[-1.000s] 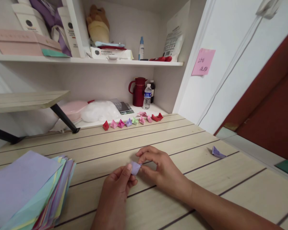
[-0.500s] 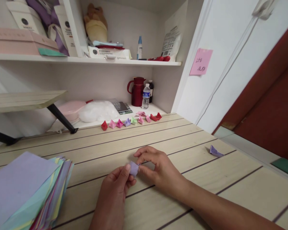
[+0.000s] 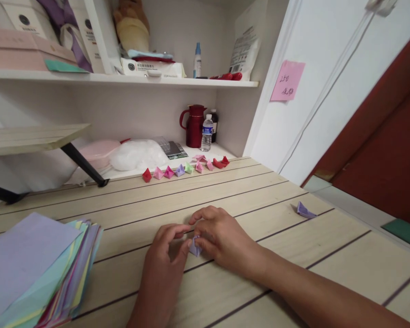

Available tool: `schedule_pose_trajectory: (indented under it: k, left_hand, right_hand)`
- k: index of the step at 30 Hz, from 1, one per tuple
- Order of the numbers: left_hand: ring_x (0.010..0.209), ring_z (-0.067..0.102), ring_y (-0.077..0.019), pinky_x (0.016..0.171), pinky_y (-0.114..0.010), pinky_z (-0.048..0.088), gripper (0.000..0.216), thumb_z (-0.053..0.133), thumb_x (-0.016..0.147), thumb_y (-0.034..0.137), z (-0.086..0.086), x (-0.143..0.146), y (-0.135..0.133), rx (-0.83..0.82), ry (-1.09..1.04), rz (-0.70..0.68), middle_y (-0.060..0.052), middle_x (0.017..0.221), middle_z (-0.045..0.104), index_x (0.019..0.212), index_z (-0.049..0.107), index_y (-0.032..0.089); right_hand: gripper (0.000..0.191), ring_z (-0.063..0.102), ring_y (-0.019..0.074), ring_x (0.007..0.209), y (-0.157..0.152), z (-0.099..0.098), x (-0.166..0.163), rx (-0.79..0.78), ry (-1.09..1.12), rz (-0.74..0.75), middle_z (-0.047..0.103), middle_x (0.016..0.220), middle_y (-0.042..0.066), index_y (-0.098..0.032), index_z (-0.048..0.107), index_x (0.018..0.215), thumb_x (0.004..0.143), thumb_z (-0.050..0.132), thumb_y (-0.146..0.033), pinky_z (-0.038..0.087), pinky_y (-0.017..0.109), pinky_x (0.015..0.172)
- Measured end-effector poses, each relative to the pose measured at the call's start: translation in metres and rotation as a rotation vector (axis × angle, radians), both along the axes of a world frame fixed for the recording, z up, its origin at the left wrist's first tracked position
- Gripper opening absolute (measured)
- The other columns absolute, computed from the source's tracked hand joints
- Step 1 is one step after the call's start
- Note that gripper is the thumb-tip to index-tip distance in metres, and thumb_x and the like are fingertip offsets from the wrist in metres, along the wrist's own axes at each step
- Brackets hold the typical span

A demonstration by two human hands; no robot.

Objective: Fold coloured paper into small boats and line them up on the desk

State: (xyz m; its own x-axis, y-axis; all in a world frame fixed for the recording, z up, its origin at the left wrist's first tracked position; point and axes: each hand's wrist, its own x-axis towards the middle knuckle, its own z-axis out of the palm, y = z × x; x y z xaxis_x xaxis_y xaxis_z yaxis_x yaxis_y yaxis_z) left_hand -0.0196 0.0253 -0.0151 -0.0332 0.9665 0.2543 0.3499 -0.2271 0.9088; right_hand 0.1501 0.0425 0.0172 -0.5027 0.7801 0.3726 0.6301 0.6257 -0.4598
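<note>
Two hands are sharing one piece. The left hand [image 3: 164, 269] is pinching the folded lilac paper [image 3: 194, 248] from its left. The paper is sitting between both sets of fingertips, low over the worktop [image 3: 259, 191]. The right hand [image 3: 222, 239] is pinching it from the right, equally near.

The one camera sits on the person's head, looking forward and down across the desk [image 3: 259, 191], close above the left hand [image 3: 162, 269] and right hand [image 3: 225, 239], facing shelves [image 3: 123, 81].
</note>
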Motion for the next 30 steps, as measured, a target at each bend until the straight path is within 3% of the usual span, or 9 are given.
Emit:
schedule_pose_trajectory:
  k: [7, 15, 20, 30]
  left_hand:
    - [0.078, 0.069, -0.0218, 0.076, -0.03, 0.051, 0.015, 0.072, 0.07, 0.024, 0.003, 0.008, -0.005, -0.11, -0.095, -0.004, -0.005, 0.084, 0.076, 0.084, 0.075, 0.024]
    - [0.068, 0.066, -0.0177, 0.068, -0.025, 0.046, 0.006, 0.069, 0.071, 0.022, 0.011, 0.006, -0.007, -0.045, -0.016, 0.039, -0.001, 0.071, 0.073, 0.068, 0.073, 0.025]
    - [0.069, 0.066, -0.017, 0.07, -0.025, 0.047, 0.006, 0.065, 0.071, 0.02, 0.007, 0.007, -0.006, -0.011, 0.02, 0.045, -0.001, 0.073, 0.072, 0.07, 0.069, 0.024]
    - [0.069, 0.066, -0.0182, 0.065, -0.026, 0.049, 0.009, 0.062, 0.073, 0.029, 0.005, 0.007, -0.005, -0.152, 0.012, 0.069, -0.003, 0.073, 0.072, 0.075, 0.067, 0.021]
  right_hand:
    - [0.011, 0.063, 0.0229, 0.099, 0.003, -0.003, 0.0, 0.025, -0.007, 0.013, 0.071, 0.103, 0.005, -0.019, 0.069, 0.083, 0.079, 0.065, -0.009, 0.047, 0.039, 0.089]
    - [0.012, 0.065, 0.0228, 0.094, 0.0, -0.004, 0.0, -0.006, 0.059, -0.031, 0.073, 0.096, 0.004, -0.02, 0.067, 0.076, 0.077, 0.068, -0.009, 0.049, 0.039, 0.086]
    - [0.014, 0.065, 0.0217, 0.091, 0.001, -0.002, -0.002, -0.041, 0.081, -0.026, 0.074, 0.092, 0.002, -0.02, 0.067, 0.072, 0.074, 0.069, -0.007, 0.049, 0.037, 0.086]
    - [0.016, 0.065, 0.0197, 0.093, 0.003, 0.006, 0.003, -0.174, 0.149, 0.014, 0.074, 0.091, 0.002, -0.02, 0.071, 0.072, 0.076, 0.072, -0.005, 0.051, 0.032, 0.083]
